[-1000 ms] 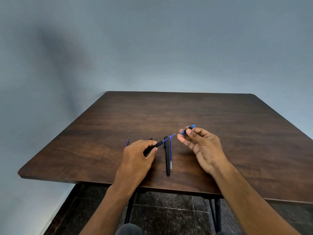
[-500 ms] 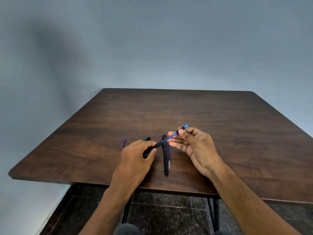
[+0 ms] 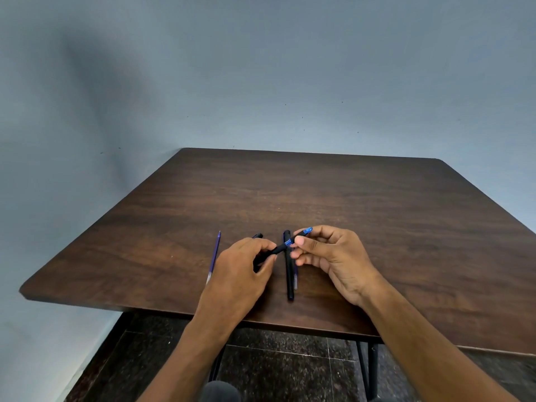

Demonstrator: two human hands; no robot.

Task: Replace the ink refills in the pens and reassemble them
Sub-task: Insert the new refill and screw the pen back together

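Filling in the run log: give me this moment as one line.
left hand: grips pen barrel | right hand: pinches blue tip piece onto barrel | table: black pen, loose refill

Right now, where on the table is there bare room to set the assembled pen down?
The far half of the table is bare, as is the right side beyond the right hand. A narrower strip lies left of the loose refill. It is crowded between that refill and the right hand: left hand, held pen, black pen.
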